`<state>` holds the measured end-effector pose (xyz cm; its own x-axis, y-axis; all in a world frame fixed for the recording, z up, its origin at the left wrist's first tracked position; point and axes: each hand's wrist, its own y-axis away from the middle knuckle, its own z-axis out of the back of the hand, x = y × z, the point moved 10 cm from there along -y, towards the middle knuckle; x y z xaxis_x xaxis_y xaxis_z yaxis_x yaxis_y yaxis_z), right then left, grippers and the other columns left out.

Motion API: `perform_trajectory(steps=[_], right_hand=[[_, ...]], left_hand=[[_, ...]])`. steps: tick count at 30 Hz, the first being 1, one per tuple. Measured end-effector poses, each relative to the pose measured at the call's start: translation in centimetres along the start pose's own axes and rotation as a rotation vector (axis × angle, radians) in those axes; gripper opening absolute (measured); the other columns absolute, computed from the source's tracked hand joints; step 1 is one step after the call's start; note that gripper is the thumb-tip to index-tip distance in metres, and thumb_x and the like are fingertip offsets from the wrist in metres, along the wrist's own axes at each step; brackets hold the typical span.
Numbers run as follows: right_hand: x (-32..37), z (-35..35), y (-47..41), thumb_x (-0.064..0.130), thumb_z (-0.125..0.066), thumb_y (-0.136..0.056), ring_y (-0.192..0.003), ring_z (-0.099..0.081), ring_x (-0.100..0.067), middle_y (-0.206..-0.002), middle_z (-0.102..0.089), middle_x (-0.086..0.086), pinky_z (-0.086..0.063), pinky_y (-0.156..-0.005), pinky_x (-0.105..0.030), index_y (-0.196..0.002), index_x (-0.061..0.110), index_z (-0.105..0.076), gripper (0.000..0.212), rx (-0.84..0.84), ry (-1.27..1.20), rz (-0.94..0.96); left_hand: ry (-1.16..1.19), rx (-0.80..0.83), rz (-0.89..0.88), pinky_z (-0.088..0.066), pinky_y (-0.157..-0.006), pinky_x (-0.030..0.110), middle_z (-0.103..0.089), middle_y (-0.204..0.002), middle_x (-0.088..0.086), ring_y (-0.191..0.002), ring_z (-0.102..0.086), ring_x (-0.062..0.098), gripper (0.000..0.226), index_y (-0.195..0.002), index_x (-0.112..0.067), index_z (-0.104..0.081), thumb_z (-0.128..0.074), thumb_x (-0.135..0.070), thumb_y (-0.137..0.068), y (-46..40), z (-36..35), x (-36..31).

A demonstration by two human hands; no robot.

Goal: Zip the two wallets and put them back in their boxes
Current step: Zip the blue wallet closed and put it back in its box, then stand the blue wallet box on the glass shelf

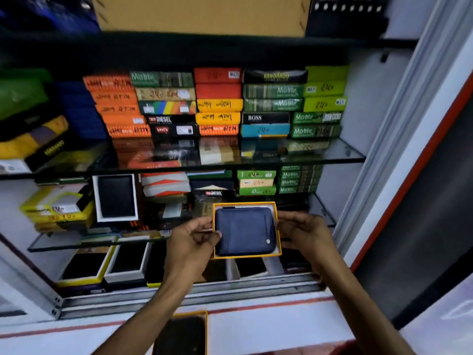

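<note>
A dark blue zip wallet [245,230] lies inside a yellow-rimmed open box [279,226], held up in front of the display shelves. My left hand [190,242] grips the box's left side, thumb resting on the wallet's edge. My right hand [304,233] holds the box's right side from behind. A second, black wallet [181,335] sits in another yellow-edged box [206,329] on the white counter at the bottom, between my forearms.
Glass shelves [332,157] carry stacks of coloured wallet boxes [217,103]. The lower shelves hold open boxes with black wallets [116,197]. A metal sliding rail [179,298] fronts the cabinet. A white frame [399,139] rises at the right.
</note>
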<state>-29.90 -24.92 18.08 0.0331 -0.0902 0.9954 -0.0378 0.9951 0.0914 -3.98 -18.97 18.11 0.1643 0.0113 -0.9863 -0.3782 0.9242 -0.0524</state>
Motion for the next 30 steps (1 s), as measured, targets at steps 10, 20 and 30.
perform_trajectory(steps=[10, 20, 30], right_hand=[[1.2, -1.8, -11.0, 0.006, -0.066, -0.086, -0.114, -0.067, -0.023, -0.125, -0.071, -0.006, -0.053, -0.102, -0.048, -0.127, 0.011, -0.066, 0.041, -0.112, 0.234, 0.077], [-0.9, -2.1, -14.1, 0.003, -0.067, -0.086, -0.108, -0.065, -0.02, -0.132, -0.066, -0.007, -0.055, -0.098, -0.04, -0.132, 0.014, -0.061, 0.047, -0.11, 0.221, 0.042], [-1.7, -5.1, -1.0, -0.003, -0.06, -0.087, -0.071, -0.064, 0.003, -0.093, -0.074, 0.002, -0.047, -0.067, -0.001, -0.106, 0.016, -0.071, 0.029, -0.189, 0.223, 0.367]], left_hand=[[-0.042, 0.082, 0.051, -0.05, -0.059, 0.007, -0.076, -0.084, -0.015, -0.066, -0.067, -0.009, 0.046, -0.111, -0.03, -0.067, -0.061, 0.003, -0.08, -9.8, -5.1, -0.1], [-0.124, 0.134, 0.04, -0.054, -0.07, 0.011, -0.076, -0.094, -0.005, -0.085, -0.071, -0.002, 0.063, -0.137, -0.03, -0.052, -0.062, -0.002, -0.08, -12.5, -6.6, 1.7], [-0.095, -0.025, -0.08, -0.054, -0.075, 0.012, -0.071, -0.102, -0.011, -0.086, -0.066, 0.002, 0.038, -0.105, -0.028, -0.066, -0.063, 0.004, -0.084, -3.5, 2.4, 3.0]])
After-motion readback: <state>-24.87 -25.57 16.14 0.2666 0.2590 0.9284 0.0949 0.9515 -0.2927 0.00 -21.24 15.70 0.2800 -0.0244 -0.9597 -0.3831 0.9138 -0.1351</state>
